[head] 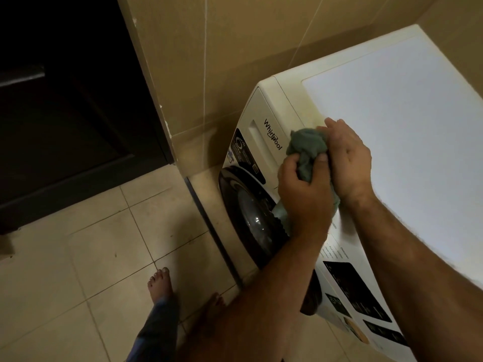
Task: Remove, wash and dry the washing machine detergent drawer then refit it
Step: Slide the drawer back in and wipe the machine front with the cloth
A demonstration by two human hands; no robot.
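Both hands bunch a green cloth [308, 150] at the washer's [392, 126] front edge, left hand [304, 194] & right hand [347, 163] clenched on it; detergent drawer [258, 137] sits shut in its slot, looks refitted; prob. final wipe-down, next: lift cloth away.

Left hand [304, 190] and right hand [349, 163] fisted together, forearms extended

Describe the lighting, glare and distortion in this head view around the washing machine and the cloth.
Head view: the flat white top of the washing machine is blown out, its surface detail lost; the dark cabinet at left sinks into near-black shadow; the wide lens leans the machine and bows the beige tiled wall's grout lines; the crumpled grey-green cloth, gripped by the left hand and right hand, stays readable though soft.
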